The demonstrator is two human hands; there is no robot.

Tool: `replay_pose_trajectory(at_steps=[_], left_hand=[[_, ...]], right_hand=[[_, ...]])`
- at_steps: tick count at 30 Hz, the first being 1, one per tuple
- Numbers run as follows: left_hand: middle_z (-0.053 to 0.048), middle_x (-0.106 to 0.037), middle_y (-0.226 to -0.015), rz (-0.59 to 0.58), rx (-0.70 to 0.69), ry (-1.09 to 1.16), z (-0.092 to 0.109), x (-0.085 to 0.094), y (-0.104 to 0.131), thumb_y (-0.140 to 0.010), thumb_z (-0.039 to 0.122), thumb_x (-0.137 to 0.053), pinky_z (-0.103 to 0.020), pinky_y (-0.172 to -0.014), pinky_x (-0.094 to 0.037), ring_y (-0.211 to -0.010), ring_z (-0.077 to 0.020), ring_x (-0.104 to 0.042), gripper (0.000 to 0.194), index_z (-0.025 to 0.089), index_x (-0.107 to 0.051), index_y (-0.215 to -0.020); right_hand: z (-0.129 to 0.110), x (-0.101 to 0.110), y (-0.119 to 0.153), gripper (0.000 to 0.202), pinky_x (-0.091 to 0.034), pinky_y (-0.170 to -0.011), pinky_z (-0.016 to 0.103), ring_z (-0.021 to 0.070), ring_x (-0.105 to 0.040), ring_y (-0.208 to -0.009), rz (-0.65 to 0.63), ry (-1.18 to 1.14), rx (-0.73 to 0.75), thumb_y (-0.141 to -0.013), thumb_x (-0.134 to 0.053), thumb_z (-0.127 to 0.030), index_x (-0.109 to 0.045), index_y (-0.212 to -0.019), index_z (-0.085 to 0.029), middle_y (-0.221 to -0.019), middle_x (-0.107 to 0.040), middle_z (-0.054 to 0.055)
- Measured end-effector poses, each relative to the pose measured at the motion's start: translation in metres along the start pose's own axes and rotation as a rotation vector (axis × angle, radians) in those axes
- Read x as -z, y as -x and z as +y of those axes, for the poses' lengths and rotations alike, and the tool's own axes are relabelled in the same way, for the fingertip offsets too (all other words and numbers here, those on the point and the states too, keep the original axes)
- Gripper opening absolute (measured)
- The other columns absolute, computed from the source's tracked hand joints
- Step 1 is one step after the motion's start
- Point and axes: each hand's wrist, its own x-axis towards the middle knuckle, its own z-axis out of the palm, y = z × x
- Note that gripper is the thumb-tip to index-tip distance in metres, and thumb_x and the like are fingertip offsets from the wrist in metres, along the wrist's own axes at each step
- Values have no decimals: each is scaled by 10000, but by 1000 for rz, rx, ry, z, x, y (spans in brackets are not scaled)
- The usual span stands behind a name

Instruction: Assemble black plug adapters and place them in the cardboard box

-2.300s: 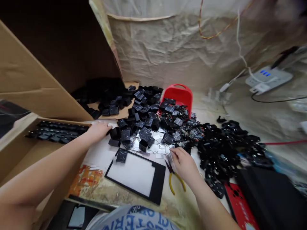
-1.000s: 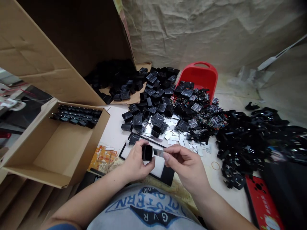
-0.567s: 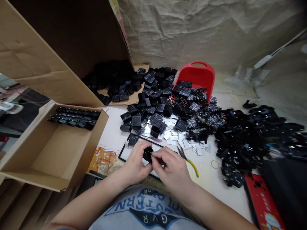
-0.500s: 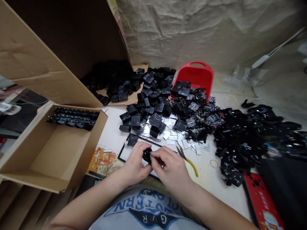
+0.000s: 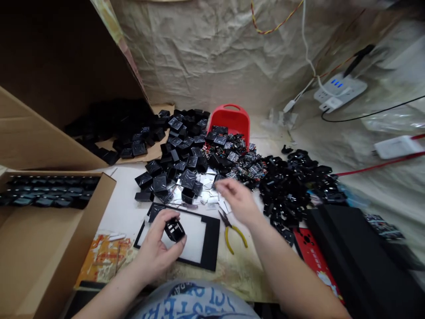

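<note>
In the head view my left hand (image 5: 159,246) grips a small black plastic housing (image 5: 175,229), its open, slotted side turned up between thumb and fingers. Under it lies a black rectangular frame (image 5: 210,243) with a white middle. My right hand (image 5: 239,201) is stretched forward over the silvery flat plates (image 5: 207,184), thumb and fingers drawn together. Whatever its fingertips pinch, if anything, is too small and blurred to make out. Just below that hand, pliers with yellow handles (image 5: 229,232) rest on the table. Black square housings (image 5: 159,182) are heaped beyond the plates.
A red scoop-like tray (image 5: 232,117) stands behind circuit boards (image 5: 250,161). Black plastic parts (image 5: 292,190) are piled at right, near a red box (image 5: 314,254) and a large black object (image 5: 361,261). At left, a cardboard box (image 5: 102,212) holds rows of black pieces. A power strip (image 5: 345,91) hangs behind.
My right hand has left the housing and moved up and away towards the plates. The left hand keeps the housing, now tilted open side up. The view has swung to the right.
</note>
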Motion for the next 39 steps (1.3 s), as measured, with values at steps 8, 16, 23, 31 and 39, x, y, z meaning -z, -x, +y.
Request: replay_pose_trajectory(at_steps=[8, 16, 23, 31, 39], left_hand=[[-81, -587, -1253, -84, 168, -26, 9, -1, 0, -847, 215, -594, -424, -1000, -487, -1171, -249, -580, 425, 277, -489, -1254], [-73, -621, -1107, -84, 136, -28, 6, -10, -4, -833, 214, -589, -385, -923, -518, -1023, -218, -626, 374, 252, -496, -1194], [-74, -601, -1108, -67, 158, -23, 7, -14, -7, -835, 218, -570, -398, -936, -498, -1023, -219, -617, 385, 244, -473, -1206], [-60, -613, -1018, -87, 233, 19, 14, -10, -4, -782, 226, -599, -363, -848, -496, -915, -210, -618, 387, 224, -508, -1158], [-22, -588, -661, -53, 478, 310, 10, -8, -15, -836, 485, -575, -270, -638, -424, -685, -166, -538, 358, 162, -638, -695]], right_hand=[[73, 62, -97, 304, -435, -898, 406, 331, -593, -1059, -67, 610, -168, -770, -589, -131, -723, -1043, -118, -1131, -661, 190], [80, 48, -66, 267, -417, -848, 353, 280, -568, -1029, -163, 719, -63, -784, -610, -196, -712, -1030, -192, -1067, -671, 111], [85, 43, -66, 298, -405, -891, 340, 257, -576, -1036, -52, 729, -82, -874, -517, -206, -679, -1121, -166, -1072, -678, 117], [98, 43, -93, 259, -453, -786, 317, 265, -625, -923, -172, 707, -48, -732, -753, -353, -736, -899, -156, -995, -684, 127], [45, 36, -36, 197, -476, -919, 373, 256, -596, -1064, 7, 590, 167, -848, -618, -240, -636, -1036, -182, -1099, -646, 110]])
